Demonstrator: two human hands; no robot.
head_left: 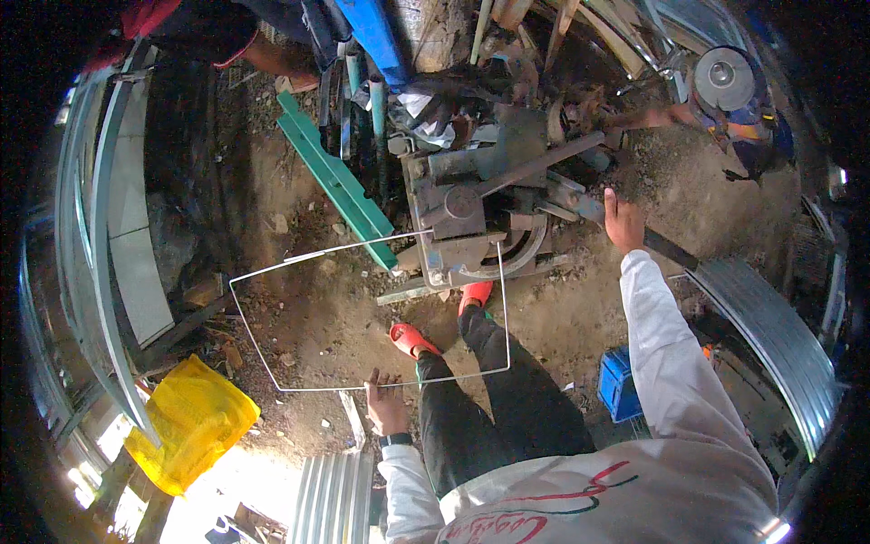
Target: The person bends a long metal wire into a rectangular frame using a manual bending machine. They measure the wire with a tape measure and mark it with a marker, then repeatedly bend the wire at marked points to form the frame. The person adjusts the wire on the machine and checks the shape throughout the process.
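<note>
A thin pale metal rod, bent into a large rectangular frame [509, 326], reaches out in front of my legs. My left hand [387, 404] has its fingers curled round the near side of it. The frame's far side meets the jaw block of a heavy, worn metal machine [462, 204], which has a curved arc plate [530, 258] and a flat arm [544, 163]. Whether the rod is clamped there cannot be made out. My right hand [623, 222], thumb up, is closed round a bar-like lever [589, 208] at the machine's right side.
A green metal channel [335, 181] lies left of the machine. Beyond it another person's arm [276, 56] shows. Metal strips [100, 208] line the left, above a yellow sack [195, 422]. At right are corrugated sheeting [770, 335], a blue crate [618, 385] and a grey disc [723, 77].
</note>
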